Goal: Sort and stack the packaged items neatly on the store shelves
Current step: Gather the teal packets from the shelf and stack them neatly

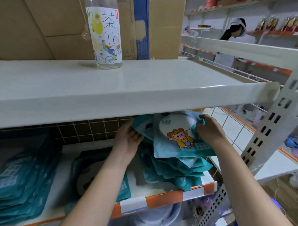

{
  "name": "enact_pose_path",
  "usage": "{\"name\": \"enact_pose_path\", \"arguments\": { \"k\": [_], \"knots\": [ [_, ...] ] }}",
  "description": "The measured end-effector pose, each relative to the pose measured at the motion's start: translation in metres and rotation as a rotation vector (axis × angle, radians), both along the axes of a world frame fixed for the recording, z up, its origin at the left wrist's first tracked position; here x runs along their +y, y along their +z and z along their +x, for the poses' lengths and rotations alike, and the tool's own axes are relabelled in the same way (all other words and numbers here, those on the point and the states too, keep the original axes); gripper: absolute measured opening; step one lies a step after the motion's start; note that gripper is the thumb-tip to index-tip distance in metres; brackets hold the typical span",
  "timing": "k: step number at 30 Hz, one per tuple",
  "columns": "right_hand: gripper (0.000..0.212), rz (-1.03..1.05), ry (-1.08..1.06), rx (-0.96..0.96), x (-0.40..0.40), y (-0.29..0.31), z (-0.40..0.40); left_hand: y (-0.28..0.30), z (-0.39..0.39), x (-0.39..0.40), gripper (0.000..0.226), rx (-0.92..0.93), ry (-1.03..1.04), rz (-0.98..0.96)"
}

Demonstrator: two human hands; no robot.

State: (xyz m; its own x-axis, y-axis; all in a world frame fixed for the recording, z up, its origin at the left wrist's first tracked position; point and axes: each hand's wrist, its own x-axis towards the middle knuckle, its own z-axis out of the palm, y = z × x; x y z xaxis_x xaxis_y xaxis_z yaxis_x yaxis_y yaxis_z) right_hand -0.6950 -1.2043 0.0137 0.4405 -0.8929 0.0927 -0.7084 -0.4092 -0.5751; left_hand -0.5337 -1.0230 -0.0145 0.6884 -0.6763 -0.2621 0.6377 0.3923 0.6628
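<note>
Fingers (201,121) of the right hand (208,129) curl over the upper right edge of the top teal packet (177,137), the one printed with a cartoon figure in a yellow hood; the thumb side presses on the packet face near the white round panel. Fingers of the left hand (128,135) curl around the left edge of the same bundle, gripping teal packaging just under the lip of the upper shelf (110,90). Between the two hands the packet lies face up, slightly tilted, on top of an uneven stack of teal packets (170,171) at the right end of the lower shelf (158,197). Several packet corners stick out past the orange shelf edge. Further left on the same shelf: a single dark packet (89,175) lying flat, blurred, then a second pile of teal packets (20,185) at the far left. On the upper shelf stands a clear bottle (105,33) with a white illustrated label, upright, in front of cardboard boxes (40,27). Background right: another person (233,32) bent towards other shelving.
</note>
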Motion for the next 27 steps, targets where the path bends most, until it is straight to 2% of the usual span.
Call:
{"name": "enact_pose_path", "arguments": {
  "k": [3,5,9,15,19,21,23,27],
  "knots": [
    [0.040,-0.054,0.066,0.094,0.003,-0.002,0.005,-0.006,-0.018,-0.003,0.013,-0.347,-0.063,0.161],
    [0.040,-0.006,0.140,0.109,0.006,-0.005,0.009,-0.005,-0.024,-0.007,0.024,-0.507,-0.090,0.228],
    [0.043,-0.033,0.140,0.144,0.008,-0.004,0.009,0.003,-0.031,-0.012,0.030,-0.435,-0.039,0.156],
    [0.064,0.167,0.206,-0.034,0.021,0.010,0.005,0.004,-0.025,0.001,0.039,-0.313,0.021,0.144],
    [0.065,0.245,0.242,-0.212,0.054,0.018,0.019,0.012,-0.010,0.029,0.051,-0.390,0.051,0.120],
    [0.062,0.213,0.276,-0.282,0.075,0.019,0.032,0.011,0.002,0.052,0.050,-0.508,0.047,0.199],
    [0.057,0.214,0.319,-0.362,0.102,0.017,0.048,0.005,0.014,0.079,0.051,-0.632,0.060,0.359],
    [0.043,0.473,0.404,-0.545,0.152,-0.004,0.080,-0.021,0.034,0.126,0.066,-0.618,0.220,0.626]
  ]
}}
